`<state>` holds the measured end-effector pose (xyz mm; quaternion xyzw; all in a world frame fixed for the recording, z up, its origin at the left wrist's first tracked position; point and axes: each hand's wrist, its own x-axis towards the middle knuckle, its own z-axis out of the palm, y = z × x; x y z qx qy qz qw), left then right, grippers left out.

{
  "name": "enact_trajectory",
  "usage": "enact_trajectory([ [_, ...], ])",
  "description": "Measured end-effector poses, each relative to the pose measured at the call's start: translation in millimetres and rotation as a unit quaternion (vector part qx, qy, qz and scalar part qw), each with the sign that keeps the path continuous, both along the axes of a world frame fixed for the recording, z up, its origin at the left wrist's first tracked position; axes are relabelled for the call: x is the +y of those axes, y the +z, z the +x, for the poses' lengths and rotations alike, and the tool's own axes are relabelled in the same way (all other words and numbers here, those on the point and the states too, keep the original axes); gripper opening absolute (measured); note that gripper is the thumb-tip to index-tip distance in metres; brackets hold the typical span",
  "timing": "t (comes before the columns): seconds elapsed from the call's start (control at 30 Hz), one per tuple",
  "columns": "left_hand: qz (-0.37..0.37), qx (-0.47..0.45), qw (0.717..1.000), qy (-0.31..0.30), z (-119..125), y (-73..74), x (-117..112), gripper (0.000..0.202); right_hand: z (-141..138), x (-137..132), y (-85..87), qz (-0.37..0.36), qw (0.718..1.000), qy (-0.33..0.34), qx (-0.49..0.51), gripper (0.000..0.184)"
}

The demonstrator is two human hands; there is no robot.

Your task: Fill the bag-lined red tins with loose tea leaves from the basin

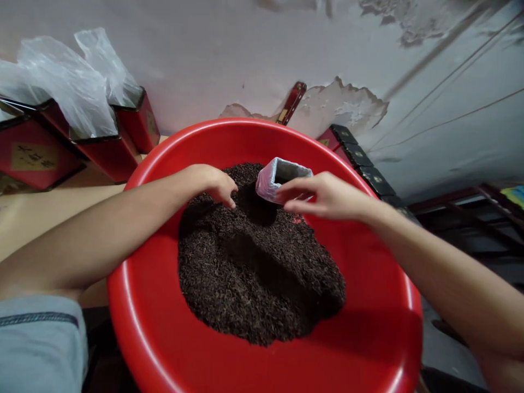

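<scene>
A broad heap of dark, dry loose tea leaves lies in a big red plastic basin. Near the heap's far edge is a small open-topped rectangular bag with a silvery lining and a pinkish outside, tilted slightly. My right hand overlaps the bag's near side, fingers stretched and thumb apart; whether they touch it I cannot tell. To the left of the bag, my left hand hangs low over the leaves, fingers bent downward and apart, holding nothing visible. Some of its fingertips are hidden.
Several red and black tins with clear plastic liners stand on a pale surface at left. More dark-lidded boxes line the right behind the basin. A narrow red box leans against the peeling wall.
</scene>
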<state>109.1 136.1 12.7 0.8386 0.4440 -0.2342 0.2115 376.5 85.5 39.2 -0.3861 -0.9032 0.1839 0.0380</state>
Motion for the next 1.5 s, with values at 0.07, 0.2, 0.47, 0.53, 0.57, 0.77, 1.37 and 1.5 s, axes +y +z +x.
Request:
enact_trajectory([
  [0.07,-0.006,-0.003,1.0,-0.011,-0.8,-2.8,4.1,0.069,-20.5,-21.1,-27.7,-0.107,0.991,0.072,-0.035,0.075],
  [0.2,0.003,0.051,0.997,-0.062,-1.1,-14.6,10.1,0.074,-70.8,-35.9,-93.4,-0.202,0.964,0.079,-0.156,0.133],
  [0.47,0.034,0.088,0.994,-0.047,5.0,-10.1,1.4,0.079,-85.5,-70.0,-102.3,-0.205,0.944,0.094,-0.239,0.12],
  [0.53,0.034,0.085,0.995,-0.044,6.6,-4.5,-0.3,0.077,-85.0,-75.5,-106.7,-0.191,0.949,0.079,-0.24,0.121],
  [0.57,0.031,0.085,0.995,-0.044,6.7,-2.9,-0.6,0.077,-84.9,-76.8,-110.5,-0.187,0.951,0.074,-0.235,0.125],
  [0.77,0.031,0.098,0.994,-0.046,1.1,2.6,2.6,0.08,-77.5,-84.8,-127.2,-0.105,0.977,0.073,-0.172,0.107],
  [1.37,0.112,0.012,0.979,0.17,29.1,-92.0,-64.9,0.084,-54.1,-87.1,-83.2,-0.028,0.979,0.164,-0.12,0.076],
  [1.5,0.109,0.017,0.985,0.131,29.4,-80.7,-51.0,0.077,-49.3,-88.4,-74.2,-0.051,0.98,0.144,-0.125,0.086],
])
